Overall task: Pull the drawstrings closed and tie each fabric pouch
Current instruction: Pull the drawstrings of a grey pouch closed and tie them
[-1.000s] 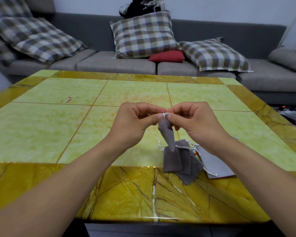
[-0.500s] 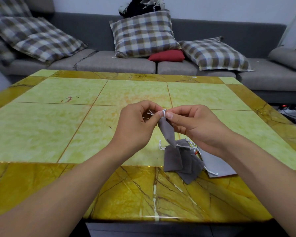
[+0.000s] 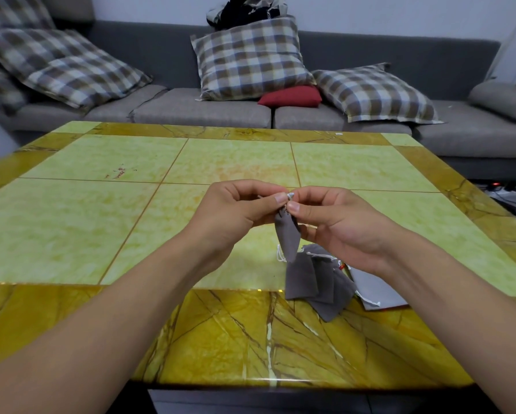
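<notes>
Centre of frame, above the yellow-green tiled surface (image 3: pixel 227 162): left hand (image 3: pixel 233 213) and right hand (image 3: pixel 337 225) meet fingertip to fingertip, each pinching the white drawstring (image 3: pixel 289 196) at the gathered mouth of a grey pouch (image 3: pixel 287 234). Pouch hangs tapered, clear of the surface. Just below, lower centre-right, a pile of grey pouches (image 3: pixel 313 279) lies overlapped near the surface's front edge. Upper frame: grey sofa (image 3: pixel 167 106), plaid cushions.

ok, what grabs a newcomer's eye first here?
Both hands, left hand and right hand, pinch the white drawstring at the top of a grey pouch hanging mid-frame. Below it, a pile of grey pouches lies on the yellow-green marble table.
</notes>
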`<state>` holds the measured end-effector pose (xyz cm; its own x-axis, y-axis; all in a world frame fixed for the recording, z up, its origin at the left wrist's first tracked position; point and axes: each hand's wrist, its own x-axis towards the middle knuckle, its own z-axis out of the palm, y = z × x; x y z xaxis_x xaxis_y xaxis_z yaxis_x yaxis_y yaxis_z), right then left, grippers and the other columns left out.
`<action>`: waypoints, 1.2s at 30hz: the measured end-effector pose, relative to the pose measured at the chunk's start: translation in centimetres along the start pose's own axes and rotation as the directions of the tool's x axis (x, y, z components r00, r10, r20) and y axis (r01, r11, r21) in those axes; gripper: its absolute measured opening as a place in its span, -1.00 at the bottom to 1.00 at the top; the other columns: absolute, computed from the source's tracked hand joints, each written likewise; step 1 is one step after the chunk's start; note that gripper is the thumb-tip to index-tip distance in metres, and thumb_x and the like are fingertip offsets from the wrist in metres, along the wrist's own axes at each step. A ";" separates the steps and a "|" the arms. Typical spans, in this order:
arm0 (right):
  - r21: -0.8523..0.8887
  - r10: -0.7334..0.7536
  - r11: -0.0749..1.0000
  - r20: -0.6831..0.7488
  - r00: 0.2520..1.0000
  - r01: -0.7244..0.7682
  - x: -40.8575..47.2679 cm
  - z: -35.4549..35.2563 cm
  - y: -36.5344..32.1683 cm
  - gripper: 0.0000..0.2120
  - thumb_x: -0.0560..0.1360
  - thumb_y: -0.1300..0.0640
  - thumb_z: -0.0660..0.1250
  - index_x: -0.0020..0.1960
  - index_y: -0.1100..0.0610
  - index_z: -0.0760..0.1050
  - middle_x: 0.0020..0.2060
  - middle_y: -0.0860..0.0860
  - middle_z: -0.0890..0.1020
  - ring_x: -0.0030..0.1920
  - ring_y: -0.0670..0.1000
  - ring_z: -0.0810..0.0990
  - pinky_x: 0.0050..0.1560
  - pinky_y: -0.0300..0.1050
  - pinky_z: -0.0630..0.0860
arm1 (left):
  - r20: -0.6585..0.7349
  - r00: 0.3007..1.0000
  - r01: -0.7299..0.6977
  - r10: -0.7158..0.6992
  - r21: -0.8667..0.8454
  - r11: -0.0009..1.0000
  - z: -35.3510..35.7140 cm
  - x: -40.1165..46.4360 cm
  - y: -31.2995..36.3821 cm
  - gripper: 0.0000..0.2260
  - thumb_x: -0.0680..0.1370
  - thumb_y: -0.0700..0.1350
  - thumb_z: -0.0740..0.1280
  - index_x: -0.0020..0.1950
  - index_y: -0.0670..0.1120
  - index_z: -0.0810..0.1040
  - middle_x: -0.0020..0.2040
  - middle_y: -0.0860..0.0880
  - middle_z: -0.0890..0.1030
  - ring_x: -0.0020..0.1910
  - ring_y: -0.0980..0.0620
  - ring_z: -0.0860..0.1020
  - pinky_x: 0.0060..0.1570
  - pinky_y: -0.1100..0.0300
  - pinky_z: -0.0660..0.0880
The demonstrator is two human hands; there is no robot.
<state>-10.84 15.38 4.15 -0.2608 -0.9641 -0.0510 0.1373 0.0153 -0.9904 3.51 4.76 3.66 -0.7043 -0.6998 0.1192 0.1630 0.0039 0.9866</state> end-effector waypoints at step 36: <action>0.136 0.217 0.969 -0.085 0.972 -0.205 -0.2 0.7 -0.1 -0.69 0.44 0.07 0.39 0.14 0.18 0.53 -0.24 0.07 0.44 -0.29 -0.04 0.40 -0.29 -0.16 0.29 | 0.270 0.832 -0.547 0.485 0.550 0.631 -0.7 0.1 -0.5 -0.92 0.47 -0.22 0.48 -0.07 -0.07 0.69 -0.20 0.08 0.67 -0.18 0.17 0.64 -0.21 0.37 0.54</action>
<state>-10.10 15.41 4.33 -0.3046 -0.9117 -0.2757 0.3160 0.1764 -0.9322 3.84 4.21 3.14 -0.6933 -0.3873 0.6078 0.1082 0.7778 0.6191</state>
